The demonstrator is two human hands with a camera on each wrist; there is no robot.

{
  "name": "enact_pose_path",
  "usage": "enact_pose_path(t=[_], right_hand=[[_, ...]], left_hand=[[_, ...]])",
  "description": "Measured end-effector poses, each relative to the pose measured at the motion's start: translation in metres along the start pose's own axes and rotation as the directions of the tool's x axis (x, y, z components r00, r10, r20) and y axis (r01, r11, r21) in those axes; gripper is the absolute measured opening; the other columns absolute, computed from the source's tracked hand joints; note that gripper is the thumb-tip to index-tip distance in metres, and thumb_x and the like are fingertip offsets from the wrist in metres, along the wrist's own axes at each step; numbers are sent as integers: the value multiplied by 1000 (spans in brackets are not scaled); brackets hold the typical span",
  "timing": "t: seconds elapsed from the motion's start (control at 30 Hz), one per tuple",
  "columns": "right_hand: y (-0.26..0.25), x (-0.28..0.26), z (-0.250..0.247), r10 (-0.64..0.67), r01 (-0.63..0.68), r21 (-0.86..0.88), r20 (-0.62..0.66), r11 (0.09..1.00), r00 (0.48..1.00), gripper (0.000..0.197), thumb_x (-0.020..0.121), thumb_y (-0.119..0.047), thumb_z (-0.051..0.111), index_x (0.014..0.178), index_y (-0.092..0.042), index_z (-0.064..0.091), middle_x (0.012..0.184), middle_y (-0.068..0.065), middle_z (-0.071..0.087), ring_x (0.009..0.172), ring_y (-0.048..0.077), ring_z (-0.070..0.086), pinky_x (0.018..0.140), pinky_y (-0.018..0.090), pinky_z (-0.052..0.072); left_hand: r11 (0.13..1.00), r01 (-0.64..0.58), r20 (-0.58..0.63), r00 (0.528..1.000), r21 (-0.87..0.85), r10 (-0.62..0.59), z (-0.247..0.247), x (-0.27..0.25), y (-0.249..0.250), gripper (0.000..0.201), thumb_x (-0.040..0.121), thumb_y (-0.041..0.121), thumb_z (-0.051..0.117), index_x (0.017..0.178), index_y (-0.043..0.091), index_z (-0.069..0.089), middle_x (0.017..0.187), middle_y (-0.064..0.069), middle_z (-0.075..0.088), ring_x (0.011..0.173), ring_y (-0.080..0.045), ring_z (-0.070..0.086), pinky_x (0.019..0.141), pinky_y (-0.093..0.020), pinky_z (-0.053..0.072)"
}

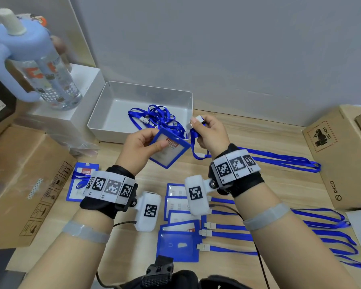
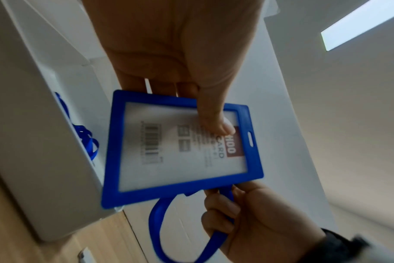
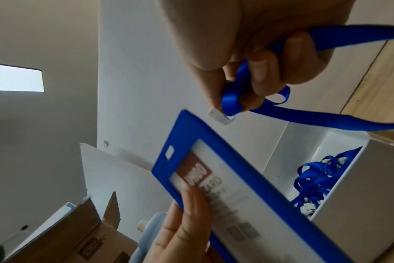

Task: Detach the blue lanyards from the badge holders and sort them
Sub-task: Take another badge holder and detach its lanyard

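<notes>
My left hand (image 1: pixel 152 141) holds a blue badge holder (image 1: pixel 169 150) above the table, thumb (image 2: pixel 216 122) pressed on its clear window. Its slot (image 2: pixel 250 139) is empty. My right hand (image 1: pixel 198 127) pinches the white clip (image 3: pixel 220 116) of a blue lanyard (image 1: pixel 279 159), apart from the holder (image 3: pixel 247 186); the strap trails right across the table. Behind the hands, a white tray (image 1: pixel 113 113) contains several loose blue lanyards (image 1: pixel 161 116). Several more badge holders (image 1: pixel 179 245) with lanyards clipped on lie near the front edge. Another holder (image 1: pixel 81 180) lies at the left.
A blue-lidded water bottle (image 1: pixel 33 65) stands on a white box (image 1: pixel 86 84) at the back left. Cardboard boxes flank the wooden table at the left (image 1: pixel 19 184) and right (image 1: pixel 338 157). A grey wall closes the back.
</notes>
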State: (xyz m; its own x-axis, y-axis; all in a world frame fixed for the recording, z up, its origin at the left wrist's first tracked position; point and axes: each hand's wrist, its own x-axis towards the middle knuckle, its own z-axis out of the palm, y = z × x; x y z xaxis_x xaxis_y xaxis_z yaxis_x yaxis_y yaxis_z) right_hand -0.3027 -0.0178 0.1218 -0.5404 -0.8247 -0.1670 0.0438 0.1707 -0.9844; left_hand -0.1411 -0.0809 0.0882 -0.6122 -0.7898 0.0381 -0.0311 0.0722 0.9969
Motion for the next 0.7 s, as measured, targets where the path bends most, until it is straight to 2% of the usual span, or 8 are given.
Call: enact_pose_path(t=[0.13, 0.27, 0.33, 0.4, 0.47, 0.53, 0.6, 0.7], right_hand=[[-14, 38, 22, -93, 106, -139, 97, 985, 991, 21, 94, -15, 49, 74, -21, 47, 64, -7, 55, 42, -8, 50, 43, 6, 35], [-20, 72, 38, -107, 182, -289, 260, 940, 960, 7, 92, -14, 52, 97, -15, 56, 84, -9, 54, 73, 0, 49, 67, 10, 39], [-9, 85, 33, -68, 159, -380, 242, 911, 968, 24, 87, -8, 55, 111, -11, 58, 110, 2, 55, 91, 6, 46, 76, 13, 37], [7, 91, 21, -59, 124, -440, 158, 890, 986, 29, 85, -3, 54, 112, -11, 59, 125, 10, 50, 101, 8, 43, 83, 15, 37], [27, 90, 4, -39, 52, -434, 38, 899, 999, 28, 83, 1, 53, 106, -12, 62, 118, 10, 57, 97, 10, 46, 91, 22, 39], [52, 86, -15, 19, -56, -409, -93, 911, 995, 26, 82, 3, 51, 95, -17, 62, 100, 4, 61, 92, 12, 52, 92, 30, 46], [77, 82, -32, 112, -171, -417, -162, 893, 980, 27, 82, 4, 50, 88, -20, 60, 89, -2, 60, 89, 15, 55, 86, 31, 48], [110, 75, -53, 237, -294, -525, -174, 799, 956, 29, 82, 4, 46, 85, -21, 60, 91, 0, 60, 86, 16, 55, 79, 26, 44]], left_hand=[[998, 50, -95, 994, -38, -53, -8, 2, -13, 21, 83, 1, 58, 82, 21, 62, 73, 20, 71, 72, 4, 63, 68, -12, 50], [994, 99, -182, 977, -53, -107, -17, 8, -27, 17, 82, 3, 60, 83, 20, 63, 74, 18, 71, 73, 2, 64, 71, -14, 52], [992, 114, -208, 970, -57, -123, -18, 11, -33, 17, 83, 4, 60, 84, 21, 64, 74, 17, 71, 73, 2, 64, 70, -14, 52], [989, 129, -222, 965, -67, -141, -18, 14, -37, 18, 83, 4, 59, 84, 21, 63, 74, 13, 71, 72, 3, 64, 69, -13, 51], [986, 152, -224, 961, -70, -164, -16, 17, -41, 16, 84, 4, 59, 85, 20, 63, 80, 10, 69, 72, 3, 64, 68, -13, 51], [981, 176, -225, 956, -82, -190, -13, 19, -47, 16, 83, 4, 59, 87, 20, 63, 77, 11, 70, 73, 3, 64, 68, -13, 52], [976, 196, -227, 951, -91, -212, -9, 22, -53, 16, 83, 4, 59, 87, 20, 64, 74, 15, 72, 73, 2, 65, 68, -14, 52], [972, 219, -220, 947, -87, -233, -3, 24, -59, 16, 83, 5, 60, 87, 20, 64, 76, 17, 72, 74, 1, 65, 69, -15, 53]])
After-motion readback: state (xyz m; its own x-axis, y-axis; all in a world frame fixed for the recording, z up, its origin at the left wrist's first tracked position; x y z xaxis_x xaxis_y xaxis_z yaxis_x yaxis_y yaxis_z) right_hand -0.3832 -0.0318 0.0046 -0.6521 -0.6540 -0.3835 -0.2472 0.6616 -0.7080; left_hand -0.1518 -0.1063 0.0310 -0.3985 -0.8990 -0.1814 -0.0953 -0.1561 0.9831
